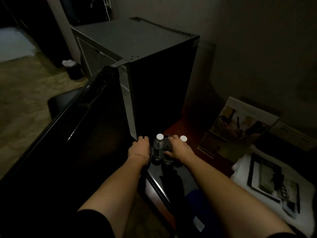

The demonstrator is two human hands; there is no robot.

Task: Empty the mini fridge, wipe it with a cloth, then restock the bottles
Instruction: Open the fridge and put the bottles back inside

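Fridge: one grey mini fridge [133,40] stands on the desk, far centre, its dark door [82,121] swung open toward the near left; the inside is too dark to read.
Bottles: three show in all, grouped on the desk just near the fridge's side. One clear bottle [158,148] with a white cap stands upright between the two hands. A second [167,152] is under the right hand. Of a third only a white cap [183,138] shows, just right of that hand.
Left hand: the left hand [139,148] reaches down beside the fridge's near corner, fingers curled downward, left of the capped bottle; I cannot tell whether it holds anything. A thin bracelet sits on the wrist.
Right hand: the right hand [176,148] grips the second bottle from above, fingers over the top, thumb on the near side.
Desk: one reddish wooden desk [175,127].
Cloth: one white cloth [240,169] lies at near right, a dark tray [272,181] on it.
Leaflet: one upright leaflet [240,124], right of the bottles.
Bin: one small dark bin [72,69] on the floor, far left.
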